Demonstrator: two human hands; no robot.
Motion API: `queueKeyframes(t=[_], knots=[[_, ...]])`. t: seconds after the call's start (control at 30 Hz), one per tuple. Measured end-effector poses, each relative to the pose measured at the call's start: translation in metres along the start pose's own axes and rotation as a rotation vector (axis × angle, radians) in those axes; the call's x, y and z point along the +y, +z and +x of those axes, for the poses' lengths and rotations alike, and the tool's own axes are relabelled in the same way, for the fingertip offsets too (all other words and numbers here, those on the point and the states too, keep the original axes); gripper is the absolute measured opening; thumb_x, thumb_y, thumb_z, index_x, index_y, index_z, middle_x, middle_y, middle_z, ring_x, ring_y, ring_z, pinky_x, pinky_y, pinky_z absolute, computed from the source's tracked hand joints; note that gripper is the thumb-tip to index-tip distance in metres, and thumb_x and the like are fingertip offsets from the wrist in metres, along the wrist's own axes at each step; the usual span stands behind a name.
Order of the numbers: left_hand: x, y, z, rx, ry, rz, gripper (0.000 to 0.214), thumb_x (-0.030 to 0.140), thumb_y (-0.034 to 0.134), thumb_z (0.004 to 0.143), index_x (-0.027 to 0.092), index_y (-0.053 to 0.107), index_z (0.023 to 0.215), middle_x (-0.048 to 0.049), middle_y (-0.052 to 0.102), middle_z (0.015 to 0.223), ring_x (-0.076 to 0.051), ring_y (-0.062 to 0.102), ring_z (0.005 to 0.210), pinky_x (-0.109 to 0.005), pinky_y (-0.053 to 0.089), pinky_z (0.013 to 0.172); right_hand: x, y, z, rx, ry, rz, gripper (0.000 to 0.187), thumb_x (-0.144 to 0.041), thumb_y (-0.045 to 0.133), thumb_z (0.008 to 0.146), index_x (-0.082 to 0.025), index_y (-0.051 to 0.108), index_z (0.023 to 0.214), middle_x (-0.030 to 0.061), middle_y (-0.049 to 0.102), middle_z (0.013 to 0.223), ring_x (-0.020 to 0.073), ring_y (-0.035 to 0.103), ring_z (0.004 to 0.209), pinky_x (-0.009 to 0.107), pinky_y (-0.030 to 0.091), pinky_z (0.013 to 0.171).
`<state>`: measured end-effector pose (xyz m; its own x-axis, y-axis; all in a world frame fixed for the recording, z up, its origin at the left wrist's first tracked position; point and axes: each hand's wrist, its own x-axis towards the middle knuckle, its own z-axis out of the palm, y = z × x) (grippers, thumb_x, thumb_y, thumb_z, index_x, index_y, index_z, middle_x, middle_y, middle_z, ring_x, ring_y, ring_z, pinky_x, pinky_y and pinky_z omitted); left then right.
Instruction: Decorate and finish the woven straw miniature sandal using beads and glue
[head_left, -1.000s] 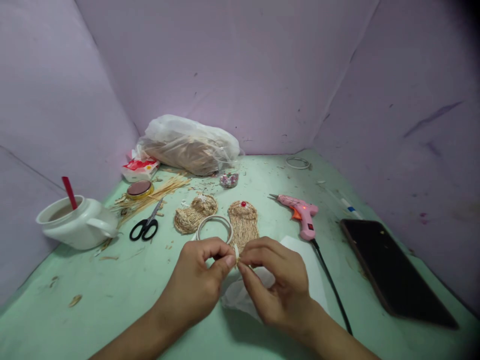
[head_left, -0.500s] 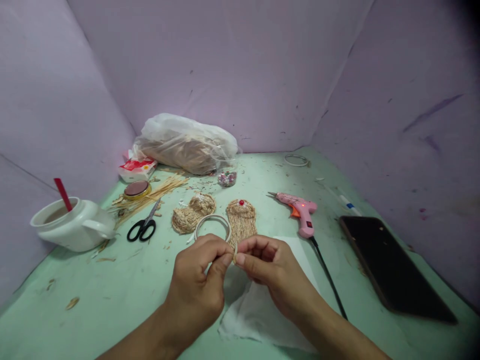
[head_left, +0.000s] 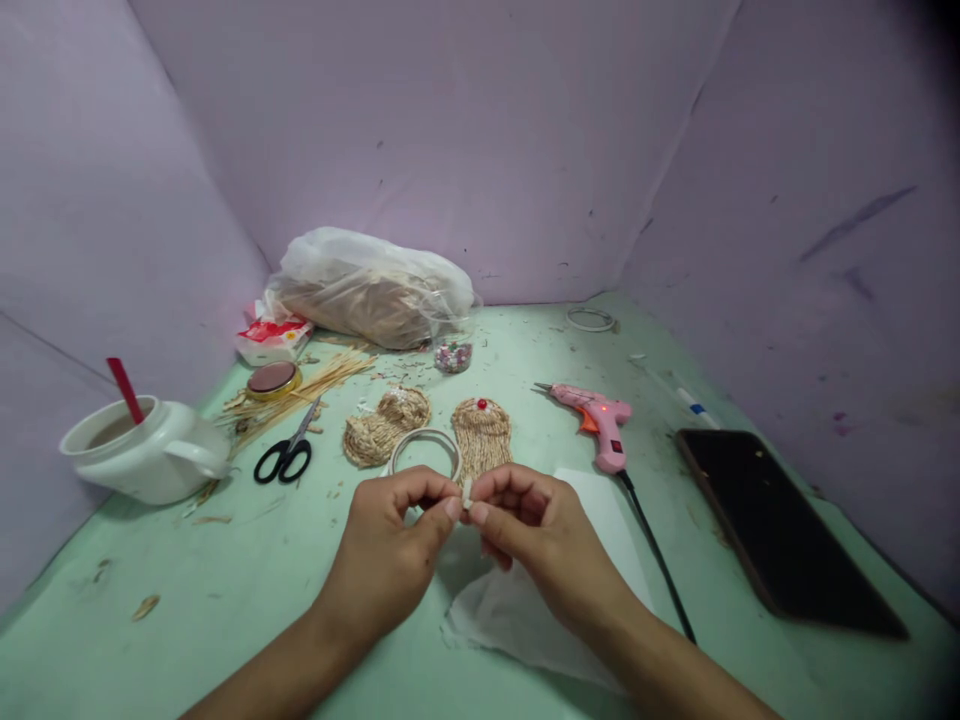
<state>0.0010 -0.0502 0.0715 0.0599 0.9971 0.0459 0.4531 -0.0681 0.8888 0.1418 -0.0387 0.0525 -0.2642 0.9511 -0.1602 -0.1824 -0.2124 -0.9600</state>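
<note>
A small pale strip [head_left: 466, 492] is pinched just above the table [head_left: 225, 590], left hand [head_left: 386, 560] and right hand [head_left: 540, 535] both closed on it with thumb and forefinger, fingertips nearly meeting. Just behind lie a ring [head_left: 427, 432] and two straw pieces [head_left: 481, 440], with paper [head_left: 600, 520] under the right hand. The glue gun [head_left: 596, 420] sits farther right, the scissors [head_left: 285, 455] farther left.

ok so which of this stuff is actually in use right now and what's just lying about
In use: small white piece pinched between left hand and right hand; white ring just behind them; white sheet beneath.
Lying about: glue gun, scissors, phone, white pot, plastic bag, bead jar.
</note>
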Motion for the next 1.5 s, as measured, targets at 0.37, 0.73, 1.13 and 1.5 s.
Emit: queueKeyframes(t=[0.37, 0.73, 1.13, 1.5], knots=[[0.005, -0.001, 0.000, -0.067, -0.121, 0.018, 0.017, 0.027, 0.052, 0.070, 0.015, 0.060, 0.060, 0.0015, 0.053, 0.055, -0.012, 0.045, 0.056, -0.023, 0.034, 0.054, 0.005, -0.001, 0.000, 0.077, -0.257, -0.305, 0.012, -0.009, 0.056, 0.067, -0.017, 0.064, 0.065, -0.0011, 0.058, 0.062, 0.0068, 0.044, 0.046, 0.020, 0.032, 0.042], [0.000, -0.004, 0.008, -0.123, -0.297, -0.308, 0.022, 0.034, 0.059, 0.062, 0.013, 0.054, 0.054, 0.0052, 0.040, 0.048, -0.007, 0.031, 0.048, -0.021, 0.024, 0.047, 0.011, -0.003, -0.004, 0.070, -0.391, -0.518, 0.005, -0.019, 0.056, 0.077, -0.017, 0.060, 0.080, -0.0036, 0.051, 0.057, 0.0072, 0.038, 0.043, 0.020, 0.029, 0.039], [0.001, -0.004, 0.009, -0.046, -0.270, -0.204, 0.024, 0.036, 0.060, 0.062, 0.013, 0.056, 0.055, 0.0039, 0.044, 0.048, -0.008, 0.035, 0.049, -0.021, 0.028, 0.047, 0.012, -0.004, -0.002, 0.117, -0.470, -0.569, 0.009, -0.016, 0.056, 0.075, -0.017, 0.063, 0.069, -0.0015, 0.056, 0.057, 0.0084, 0.042, 0.046, 0.021, 0.032, 0.042], [0.000, 0.000, 0.003, -0.127, -0.318, -0.372, 0.027, 0.036, 0.061, 0.063, 0.014, 0.053, 0.050, 0.0042, 0.040, 0.046, -0.008, 0.032, 0.048, -0.023, 0.024, 0.048, 0.017, -0.007, -0.002, 0.123, -0.744, -0.735, 0.009, -0.010, 0.052, 0.077, -0.015, 0.059, 0.074, 0.0010, 0.053, 0.064, 0.0100, 0.047, 0.054, 0.022, 0.035, 0.049]])
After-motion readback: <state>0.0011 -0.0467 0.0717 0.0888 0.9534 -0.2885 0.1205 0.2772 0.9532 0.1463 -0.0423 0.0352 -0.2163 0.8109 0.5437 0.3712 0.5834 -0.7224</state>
